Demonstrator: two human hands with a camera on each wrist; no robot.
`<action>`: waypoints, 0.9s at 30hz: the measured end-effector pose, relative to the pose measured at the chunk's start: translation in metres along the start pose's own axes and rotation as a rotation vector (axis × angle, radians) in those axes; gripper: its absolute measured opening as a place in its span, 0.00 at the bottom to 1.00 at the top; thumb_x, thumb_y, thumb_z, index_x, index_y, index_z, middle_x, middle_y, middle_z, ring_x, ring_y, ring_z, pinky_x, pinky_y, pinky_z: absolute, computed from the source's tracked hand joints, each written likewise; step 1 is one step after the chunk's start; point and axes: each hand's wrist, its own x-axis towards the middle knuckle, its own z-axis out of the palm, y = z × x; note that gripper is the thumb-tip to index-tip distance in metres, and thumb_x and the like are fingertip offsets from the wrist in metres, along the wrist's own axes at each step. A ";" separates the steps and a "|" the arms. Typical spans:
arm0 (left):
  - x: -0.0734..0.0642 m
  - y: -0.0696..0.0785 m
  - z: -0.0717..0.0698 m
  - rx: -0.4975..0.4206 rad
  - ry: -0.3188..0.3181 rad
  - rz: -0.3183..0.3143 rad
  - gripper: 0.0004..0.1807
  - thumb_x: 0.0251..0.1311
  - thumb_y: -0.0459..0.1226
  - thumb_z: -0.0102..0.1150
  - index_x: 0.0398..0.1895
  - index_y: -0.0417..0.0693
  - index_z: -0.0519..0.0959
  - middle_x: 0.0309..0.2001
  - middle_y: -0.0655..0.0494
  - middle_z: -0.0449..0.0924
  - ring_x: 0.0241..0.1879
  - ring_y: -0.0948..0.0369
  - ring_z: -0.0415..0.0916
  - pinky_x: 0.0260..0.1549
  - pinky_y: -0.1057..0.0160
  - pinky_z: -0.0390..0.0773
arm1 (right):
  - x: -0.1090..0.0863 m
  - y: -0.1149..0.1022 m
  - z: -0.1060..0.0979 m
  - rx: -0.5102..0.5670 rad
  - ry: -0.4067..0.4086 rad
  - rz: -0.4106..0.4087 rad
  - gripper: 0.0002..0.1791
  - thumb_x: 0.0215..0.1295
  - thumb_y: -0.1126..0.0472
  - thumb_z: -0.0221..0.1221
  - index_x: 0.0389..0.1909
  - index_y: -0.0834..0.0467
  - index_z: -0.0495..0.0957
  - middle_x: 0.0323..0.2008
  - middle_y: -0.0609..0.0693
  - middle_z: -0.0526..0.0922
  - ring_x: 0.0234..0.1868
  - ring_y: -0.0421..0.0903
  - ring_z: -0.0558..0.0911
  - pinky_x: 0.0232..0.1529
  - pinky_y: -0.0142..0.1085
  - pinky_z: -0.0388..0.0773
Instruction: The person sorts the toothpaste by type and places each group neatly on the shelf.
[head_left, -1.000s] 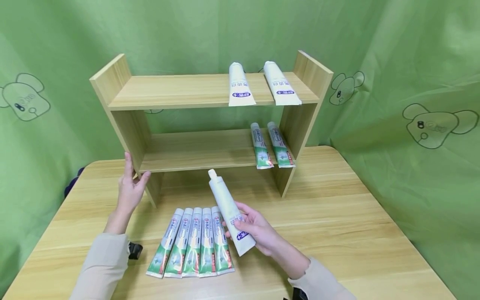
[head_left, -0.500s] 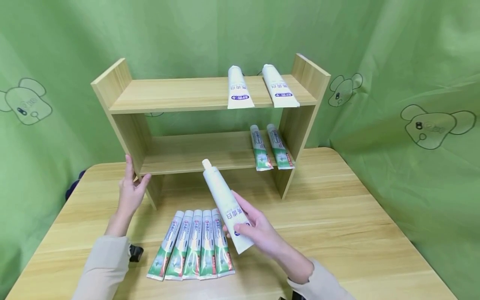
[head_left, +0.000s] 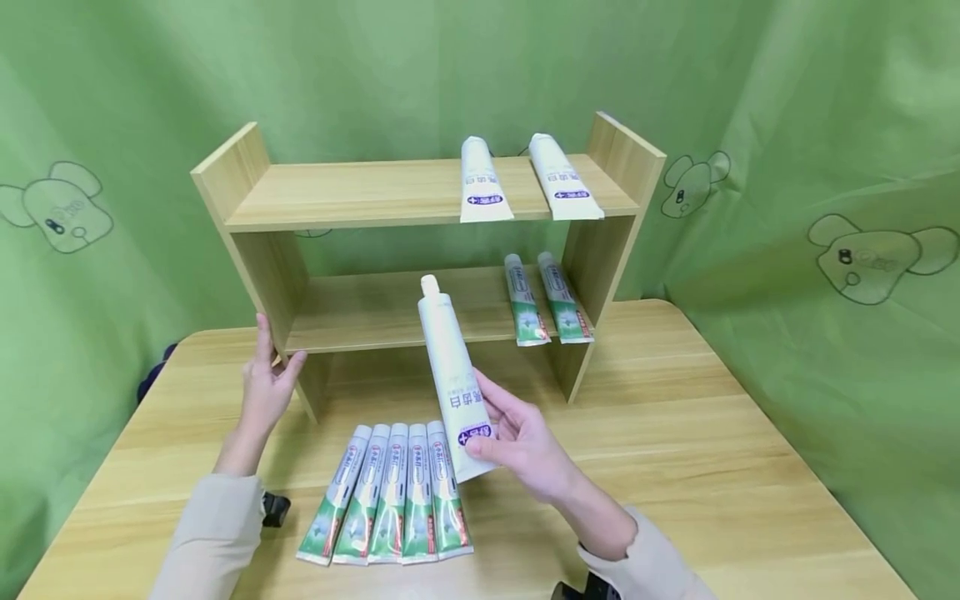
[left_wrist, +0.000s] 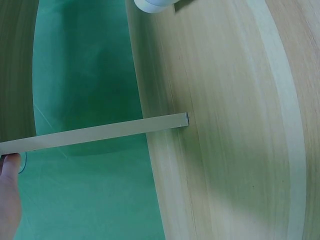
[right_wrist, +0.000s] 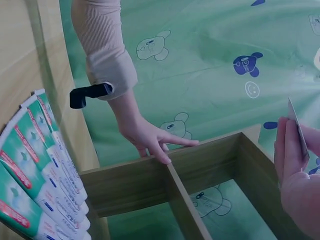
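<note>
- Far left, the left hand (head_left: 264, 392) is resting on the side of the wooden shelf (head_left: 352, 192), thumb and index finger spread apart. Light steadying pressure is probably plenty; shoving could end up sliding the unit along the counter (head_left: 712, 467).
- Next over, five green-and-white toothpaste tubes (head_left: 393, 492) are lying side by side on the counter, caps facing the shelf. The lettering is looking like 小苏打 (baking soda) to me; the red blocks near the tails are coming out too small to read.
- Middle: the white toothpaste tube (head_left: 450, 358) is hanging in the air in front of the shelf, cap end pointing away. It's showing 亮齿白 upside down, plus a purple oval with a white cross. Not making out the brand, sorry.
- The right hand (head_left: 528, 446) is pinching it near the flat tail, thumb on top. IMO that grip is working, since it's leaving the cap end free; just don't be squeezing hard.
- Right side: two white tubes (head_left: 483, 179) are sitting up top with matching purple logos, and two green tubes (head_left: 527, 300) are lying below, tails at the front edge.
</note>
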 end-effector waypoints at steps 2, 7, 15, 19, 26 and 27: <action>0.001 0.001 0.000 -0.002 0.000 -0.001 0.48 0.56 0.24 0.56 0.72 0.62 0.41 0.56 0.20 0.60 0.48 0.27 0.65 0.44 0.83 0.70 | 0.001 -0.001 0.000 -0.007 0.018 -0.011 0.43 0.57 0.72 0.57 0.66 0.75 0.40 0.57 0.63 0.70 0.49 0.43 0.78 0.43 0.34 0.82; 0.001 0.001 0.000 0.002 0.004 0.016 0.48 0.55 0.24 0.56 0.72 0.61 0.42 0.56 0.20 0.60 0.48 0.27 0.65 0.44 0.82 0.70 | 0.006 -0.009 0.004 -0.033 0.042 -0.029 0.43 0.57 0.73 0.56 0.67 0.72 0.40 0.56 0.63 0.71 0.47 0.43 0.80 0.42 0.35 0.83; -0.002 0.000 0.000 0.000 -0.009 0.003 0.48 0.57 0.25 0.55 0.71 0.66 0.41 0.57 0.20 0.58 0.48 0.26 0.64 0.45 0.80 0.71 | 0.022 -0.025 0.013 -0.135 0.114 -0.018 0.41 0.57 0.73 0.55 0.69 0.68 0.44 0.53 0.78 0.66 0.41 0.41 0.81 0.36 0.36 0.84; -0.003 0.000 0.000 -0.004 -0.005 0.003 0.48 0.57 0.25 0.55 0.71 0.67 0.41 0.57 0.21 0.58 0.49 0.26 0.64 0.46 0.79 0.71 | 0.034 -0.033 0.018 -0.167 0.134 -0.038 0.41 0.55 0.74 0.54 0.69 0.66 0.46 0.52 0.78 0.67 0.39 0.40 0.82 0.35 0.35 0.84; 0.000 0.000 -0.001 -0.001 0.001 0.024 0.48 0.57 0.24 0.55 0.71 0.68 0.41 0.55 0.20 0.60 0.47 0.26 0.65 0.45 0.82 0.70 | 0.060 -0.047 0.021 -0.151 0.194 -0.018 0.40 0.53 0.77 0.51 0.69 0.64 0.49 0.51 0.76 0.69 0.39 0.40 0.82 0.37 0.35 0.84; 0.000 0.000 -0.001 0.000 0.001 0.028 0.49 0.56 0.24 0.55 0.71 0.69 0.41 0.55 0.20 0.60 0.47 0.26 0.65 0.45 0.82 0.70 | 0.064 -0.048 0.021 -0.144 0.206 -0.009 0.40 0.53 0.77 0.51 0.69 0.63 0.49 0.52 0.75 0.69 0.39 0.40 0.82 0.37 0.34 0.84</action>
